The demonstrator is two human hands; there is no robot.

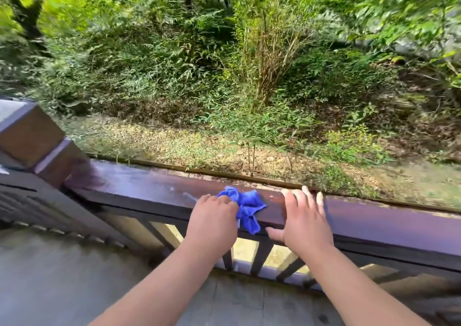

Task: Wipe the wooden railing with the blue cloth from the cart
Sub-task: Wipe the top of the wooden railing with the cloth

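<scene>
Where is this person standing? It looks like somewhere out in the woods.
Probably a raised deck or balcony at the edge of a wooded slope. A dark wooden railing with slats and a square corner post borders pale floorboards, and beyond it lie dense ferns, bamboo-like shrubs and leaf litter.

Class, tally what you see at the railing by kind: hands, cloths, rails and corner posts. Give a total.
Hands: 2, left hand and right hand
Blue cloth: 1
Wooden railing: 1
Corner post: 1
Total: 5
</scene>
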